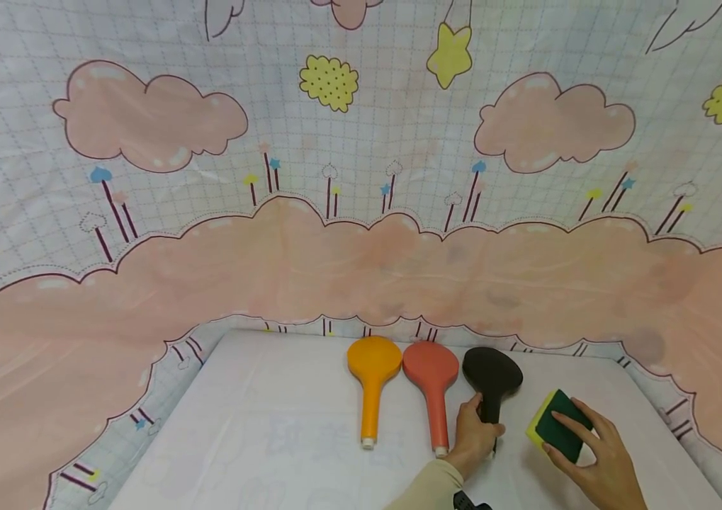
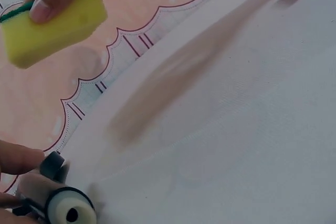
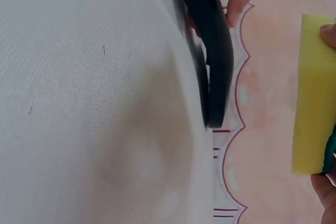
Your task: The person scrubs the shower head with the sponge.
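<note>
Three shower heads lie side by side on the white table (image 1: 258, 439), heads away from me: an orange one (image 1: 373, 382), a coral one (image 1: 432, 386) and a black one (image 1: 492, 375). My left hand (image 1: 487, 416) grips the black one's handle. In the left wrist view its fingers (image 2: 18, 158) curl by the handle's white end (image 2: 68, 211). My right hand (image 1: 565, 433) holds a yellow sponge with a green scouring side (image 1: 557, 423) just right of the black head, lifted off the table. The right wrist view shows the black shower head (image 3: 216, 51) beside the sponge (image 3: 312, 93).
A cloth printed with pink clouds, stars and a grid (image 1: 361, 212) hangs behind and round the table as a backdrop. The table's far edge runs just behind the shower heads. Bare white surface lies to the left of the orange head.
</note>
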The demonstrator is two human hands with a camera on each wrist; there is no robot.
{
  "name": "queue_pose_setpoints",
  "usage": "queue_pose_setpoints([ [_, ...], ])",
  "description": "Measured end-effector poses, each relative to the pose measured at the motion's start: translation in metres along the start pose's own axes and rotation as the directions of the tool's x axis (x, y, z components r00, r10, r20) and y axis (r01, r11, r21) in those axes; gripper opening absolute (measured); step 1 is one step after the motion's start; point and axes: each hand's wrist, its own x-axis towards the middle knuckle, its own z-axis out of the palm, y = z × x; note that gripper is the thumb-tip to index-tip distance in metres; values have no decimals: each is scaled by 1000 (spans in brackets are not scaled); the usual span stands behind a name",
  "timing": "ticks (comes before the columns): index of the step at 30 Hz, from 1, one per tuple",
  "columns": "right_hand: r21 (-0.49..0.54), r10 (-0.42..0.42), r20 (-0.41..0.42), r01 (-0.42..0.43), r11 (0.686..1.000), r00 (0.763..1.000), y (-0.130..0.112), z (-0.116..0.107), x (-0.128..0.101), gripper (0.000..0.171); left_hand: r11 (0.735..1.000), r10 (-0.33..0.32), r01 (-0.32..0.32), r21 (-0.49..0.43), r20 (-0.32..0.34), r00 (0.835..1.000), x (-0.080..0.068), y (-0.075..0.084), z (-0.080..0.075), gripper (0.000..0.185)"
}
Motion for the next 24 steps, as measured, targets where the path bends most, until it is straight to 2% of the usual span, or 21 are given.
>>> queue_pose_setpoints([
  [5,-7,2,-3,-2,1000,1000,-3,0,-2,54,1000,16,-16,26,3,1000,-4,3,-3,64],
  [8,-7,-4,-7,4,1000,1000,-5,0,-3,54,997,56,-57,47,15,998,-6,6,-7,59],
  [14,12,-8,-16,9,1000,1000,-10,1,-1,55,992,122,-122,24,14,992,-12,13,-20,41],
  [20,24,10,9,-10,1000,1000,-18,-1,3,54,973,226,-228,26,53,973,-15,15,-41,36],
  [24,28,3,12,-3,1000,1000,-24,-3,6,55,965,262,-264,13,93,961,-15,20,-58,34],
])
